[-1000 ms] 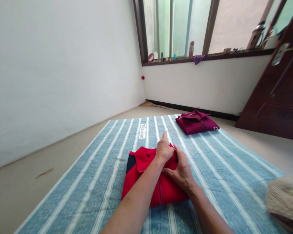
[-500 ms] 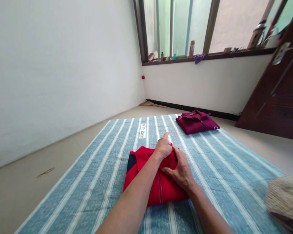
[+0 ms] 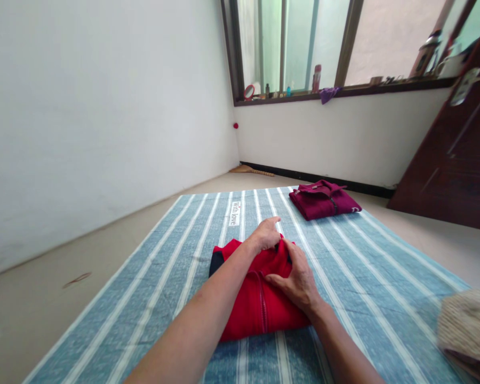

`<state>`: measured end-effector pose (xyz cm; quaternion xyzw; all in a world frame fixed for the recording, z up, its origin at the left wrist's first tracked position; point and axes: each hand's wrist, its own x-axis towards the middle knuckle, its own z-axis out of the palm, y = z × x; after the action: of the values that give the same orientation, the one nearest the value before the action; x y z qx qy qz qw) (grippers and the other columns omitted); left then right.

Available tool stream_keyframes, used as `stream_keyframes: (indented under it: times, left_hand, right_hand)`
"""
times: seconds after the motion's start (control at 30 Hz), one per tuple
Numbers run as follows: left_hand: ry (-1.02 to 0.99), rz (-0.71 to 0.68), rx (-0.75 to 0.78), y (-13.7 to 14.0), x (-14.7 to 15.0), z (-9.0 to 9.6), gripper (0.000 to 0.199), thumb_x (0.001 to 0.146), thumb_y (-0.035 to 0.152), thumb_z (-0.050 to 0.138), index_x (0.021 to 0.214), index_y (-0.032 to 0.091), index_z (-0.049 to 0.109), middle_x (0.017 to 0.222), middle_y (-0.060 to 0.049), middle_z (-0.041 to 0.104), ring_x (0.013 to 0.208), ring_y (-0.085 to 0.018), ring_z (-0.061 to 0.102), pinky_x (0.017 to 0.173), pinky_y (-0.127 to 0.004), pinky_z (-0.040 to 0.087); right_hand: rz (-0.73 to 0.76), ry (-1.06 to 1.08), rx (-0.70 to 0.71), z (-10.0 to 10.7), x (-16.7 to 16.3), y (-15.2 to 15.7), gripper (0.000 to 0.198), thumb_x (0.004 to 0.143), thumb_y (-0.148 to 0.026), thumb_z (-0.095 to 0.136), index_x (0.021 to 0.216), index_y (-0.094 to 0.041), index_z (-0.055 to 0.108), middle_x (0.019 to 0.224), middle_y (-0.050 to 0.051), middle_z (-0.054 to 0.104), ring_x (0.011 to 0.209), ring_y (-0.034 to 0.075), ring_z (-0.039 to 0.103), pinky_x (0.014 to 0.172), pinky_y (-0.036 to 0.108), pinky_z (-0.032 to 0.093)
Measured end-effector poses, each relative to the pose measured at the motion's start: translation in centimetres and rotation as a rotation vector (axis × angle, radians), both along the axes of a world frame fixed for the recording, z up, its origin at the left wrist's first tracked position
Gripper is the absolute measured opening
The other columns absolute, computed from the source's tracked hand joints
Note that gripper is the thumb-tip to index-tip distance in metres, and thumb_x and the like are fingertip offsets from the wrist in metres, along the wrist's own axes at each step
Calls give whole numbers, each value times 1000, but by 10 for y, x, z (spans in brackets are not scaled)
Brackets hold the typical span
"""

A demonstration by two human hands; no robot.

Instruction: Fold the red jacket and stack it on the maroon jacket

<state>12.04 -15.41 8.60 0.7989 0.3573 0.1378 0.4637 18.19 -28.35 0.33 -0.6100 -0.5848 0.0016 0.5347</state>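
Observation:
A red zip-up jacket (image 3: 246, 314) with dark shoulder panels lies folded on the striped cloth, its collar at the far side. My left hand (image 3: 267, 233) reaches across to the collar's far right edge and pinches it; one finger points outward, and the others are partly hidden. On the jacket's right side rests my right hand (image 3: 298, 280), thumb spread away from the fingers. Its fingertips touch the collar close to my left hand. Part of the jacket is covered by my left forearm.
A folded maroon garment (image 3: 324, 201) lies at the far right of the blue striped cloth (image 3: 160, 277). Near the right edge sits a beige knitted item (image 3: 468, 330). Beyond are a windowsill with small items, a dark red door (image 3: 448, 170) and a broom (image 3: 252, 170) on the floor.
My left hand has shifted slightly along the collar and its forearm has swung left and lower over the jacket. The collar looks flatter and more spread. My right hand has hardly moved.

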Motion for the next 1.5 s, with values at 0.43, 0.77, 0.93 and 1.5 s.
stream_keyframes:
  times: [0.43,0.77,0.93,1.5]
  left_hand:
    - [299,-208,524,-35,-117,39,27,69,9,54,91,16,66,84,-2,67,79,-18,61,75,-27,44]
    - [334,-251,677,-52,-123,18,32,72,7,53,102,18,62,107,-7,66,100,-24,57,91,-33,43]
    - [445,-397,618,-44,-110,30,31,68,5,55,93,19,65,101,-5,68,97,-24,60,83,-29,45]
    - [640,-471,545,-33,-86,45,12,62,9,65,66,20,66,61,3,59,61,-14,54,56,-23,39]
  right_hand:
    - [3,-34,-24,-1,1,-1,79,71,-44,74,138,-25,36,134,11,50,125,32,45,105,53,38]
    - [-1,-59,-46,-3,3,-2,73,73,-49,71,135,-24,41,129,11,52,123,32,46,102,53,40]
    - [-9,-66,-40,-4,2,-3,70,73,-50,71,133,-24,44,130,12,51,124,33,45,101,54,41]
    - [-30,-71,-41,-7,3,-1,64,72,-51,71,126,-23,52,131,12,50,122,32,47,100,52,43]
